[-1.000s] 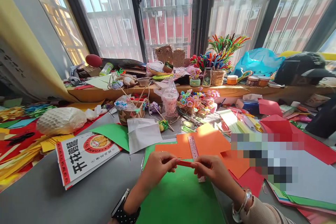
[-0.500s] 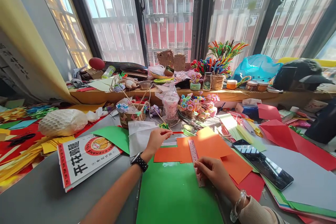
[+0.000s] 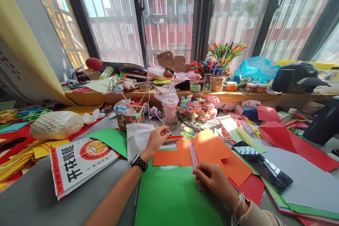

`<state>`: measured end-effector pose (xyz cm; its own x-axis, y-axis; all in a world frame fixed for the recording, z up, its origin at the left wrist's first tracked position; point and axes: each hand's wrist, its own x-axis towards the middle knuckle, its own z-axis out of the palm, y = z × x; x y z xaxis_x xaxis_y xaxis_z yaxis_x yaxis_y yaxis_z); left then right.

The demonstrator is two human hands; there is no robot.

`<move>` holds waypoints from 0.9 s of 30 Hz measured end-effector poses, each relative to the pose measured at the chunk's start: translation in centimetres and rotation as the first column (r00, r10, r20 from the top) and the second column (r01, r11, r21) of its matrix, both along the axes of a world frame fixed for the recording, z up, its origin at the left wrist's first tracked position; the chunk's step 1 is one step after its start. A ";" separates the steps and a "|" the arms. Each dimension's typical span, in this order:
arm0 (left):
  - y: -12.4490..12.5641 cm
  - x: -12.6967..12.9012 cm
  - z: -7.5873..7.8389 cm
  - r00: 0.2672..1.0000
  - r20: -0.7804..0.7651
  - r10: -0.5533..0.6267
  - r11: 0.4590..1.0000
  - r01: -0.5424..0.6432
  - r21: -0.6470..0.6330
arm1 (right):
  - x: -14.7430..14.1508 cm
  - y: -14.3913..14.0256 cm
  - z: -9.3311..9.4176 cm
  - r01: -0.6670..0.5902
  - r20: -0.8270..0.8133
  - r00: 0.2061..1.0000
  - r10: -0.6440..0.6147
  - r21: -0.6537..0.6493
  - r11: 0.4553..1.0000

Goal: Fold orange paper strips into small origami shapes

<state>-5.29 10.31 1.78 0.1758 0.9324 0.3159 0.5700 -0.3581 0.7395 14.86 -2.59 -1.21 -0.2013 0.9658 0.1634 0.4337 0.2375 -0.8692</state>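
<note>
A person sits at a grey table crowded with craft paper, both forearms stretched out over a large green paper sheet [image 3: 174, 197]. The left hand [image 3: 156, 140], a black watch on its wrist, reaches forward with fingers curled and its fingertips at a thin orange-red stick [image 3: 174, 137] lying just beyond the sheet; whether the stick is pinched or only touched cannot be told. The right hand [image 3: 212, 178] rests nearer the body, fingers loosely bent over the near end of a narrow clear plastic ruler with pink markings [image 3: 193, 154]. The ruler runs away from that hand across a pile of orange paper sheets [image 3: 212, 146] lying between the two hands. To the right of the right hand, a black smartphone [image 3: 262, 166] lies face up on pale paper. Left of the left hand lie a folded white paper [image 3: 136, 137] and a white printed packet with red and black lettering [image 3: 79, 160].
</note>
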 end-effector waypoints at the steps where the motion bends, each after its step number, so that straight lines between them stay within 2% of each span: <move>1: -0.2 -0.2 0.4 1.000 -0.007 0.004 1.000 -0.004 0.015 | 0.0 -0.1 0.0 0.000 0.034 0.999 -0.001 0.031 1.000; 4: -1.8 -0.4 1.1 0.999 -0.039 -0.012 0.999 0.013 0.045 | 0.0 -0.2 0.2 0.001 0.132 0.991 -0.017 0.123 0.992; 5: -2.6 -0.4 1.2 0.997 -0.063 -0.042 0.997 0.046 0.056 | 0.1 -0.2 0.3 0.007 0.152 0.988 -0.029 0.145 0.989; 6: -3.5 -0.3 1.1 0.982 -0.153 -0.114 0.989 0.127 0.081 | 0.2 -0.1 0.3 0.016 0.163 0.986 -0.043 0.163 0.987; 8: -5.3 -0.3 0.7 0.912 -0.318 -0.260 0.952 0.297 0.072 | 0.3 0.0 0.3 0.047 0.170 0.982 -0.081 0.198 0.979; 10: -6.8 -0.5 0.0 0.828 -0.464 -0.316 0.927 0.374 0.035 | 0.5 0.1 0.2 0.066 0.183 0.977 -0.111 0.236 0.969; 12: -7.7 -0.9 -0.7 0.775 -0.562 -0.289 0.937 0.350 0.003 | 0.5 0.2 0.0 0.049 0.216 0.970 -0.109 0.267 0.963; 14: -7.9 -1.4 -1.0 0.758 -0.607 -0.241 0.957 0.289 -0.019 | 0.5 0.2 -0.1 0.013 0.254 0.963 -0.085 0.274 0.962; 21: -6.2 -2.1 -0.7 0.811 -0.545 -0.213 0.973 0.229 -0.039 | 0.3 0.2 -0.1 -0.002 0.271 0.959 -0.082 0.296 0.955; 27: -4.7 -1.8 -0.8 0.879 -0.420 -0.227 0.972 0.229 -0.046 | 0.4 0.3 -0.1 0.009 0.255 0.963 -0.091 0.306 0.952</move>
